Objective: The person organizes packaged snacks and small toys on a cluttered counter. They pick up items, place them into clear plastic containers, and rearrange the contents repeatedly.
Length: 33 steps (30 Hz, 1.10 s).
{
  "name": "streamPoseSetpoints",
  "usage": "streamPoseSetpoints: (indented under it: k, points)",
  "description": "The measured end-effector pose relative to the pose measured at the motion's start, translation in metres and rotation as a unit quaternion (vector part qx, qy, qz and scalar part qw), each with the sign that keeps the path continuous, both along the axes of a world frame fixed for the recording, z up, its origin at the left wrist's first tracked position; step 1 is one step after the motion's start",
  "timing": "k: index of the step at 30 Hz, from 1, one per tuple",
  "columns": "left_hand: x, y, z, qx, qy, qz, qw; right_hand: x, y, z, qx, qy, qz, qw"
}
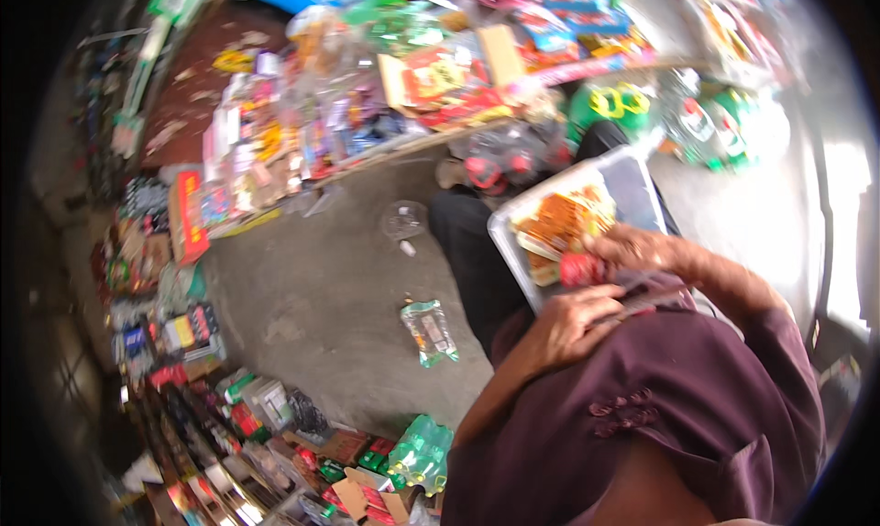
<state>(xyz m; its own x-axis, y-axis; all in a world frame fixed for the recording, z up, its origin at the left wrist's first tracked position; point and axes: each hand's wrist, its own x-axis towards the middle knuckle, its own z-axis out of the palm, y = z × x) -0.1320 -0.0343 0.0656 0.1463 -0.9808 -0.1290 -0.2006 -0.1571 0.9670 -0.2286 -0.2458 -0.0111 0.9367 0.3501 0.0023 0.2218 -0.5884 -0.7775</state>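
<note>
A white plastic tub (505,251) rests tilted on my lap, with orange and yellow packets (560,216) in it. My right hand (636,247) reaches over the tub's near edge, its fingertips at a small red item (583,269); blur hides whether it is held. My left hand (574,323) lies just below, against the front of my dark purple top, fingers bent near a piece of thin clear plastic. What its fingers hold, if anything, cannot be made out.
Ahead stands a low table crowded with snack packets and an open carton (443,79). Bottles in wrap (498,161) stand beneath its edge. A green-edged plastic packet (430,333) lies on the concrete floor. Green bottles (423,454) and goods-filled boxes line the lower left.
</note>
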Motion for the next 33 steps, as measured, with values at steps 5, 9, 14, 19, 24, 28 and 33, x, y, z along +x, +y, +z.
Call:
streamPoseSetpoints:
  k: [5, 9, 14, 19, 24, 28, 33]
  points:
    - [0.01, -0.01, -0.002, 0.006, 0.066, 0.007, 0.998, 0.052, 0.012, 0.066, 0.263, 0.381, 0.027, 0.886]
    - [0.01, 0.003, -0.014, 0.026, 0.053, 0.057, 0.997, 0.063, 0.025, 0.061, 0.262, 0.413, 0.011, 0.872]
    - [0.01, 0.021, -0.011, 0.004, 0.084, 0.106, 0.991, 0.073, 0.034, 0.036, -0.006, 0.309, -0.069, 0.949]
    - [0.006, 0.028, -0.02, -0.026, 0.075, 0.131, 0.988, 0.073, 0.035, 0.039, -0.159, 0.082, -0.108, 0.978]
    - [0.007, 0.028, -0.038, -0.071, 0.072, 0.14, 0.985, 0.085, 0.034, 0.021, -0.076, 0.07, -0.107, 0.989]
    - [0.011, 0.032, -0.04, -0.085, 0.1, 0.151, 0.98, 0.1, 0.027, 0.008, -0.066, 0.222, -0.174, 0.957]
    - [0.012, 0.034, -0.048, -0.082, 0.114, 0.165, 0.976, 0.124, 0.024, 0.006, -0.23, 0.24, -0.084, 0.939]
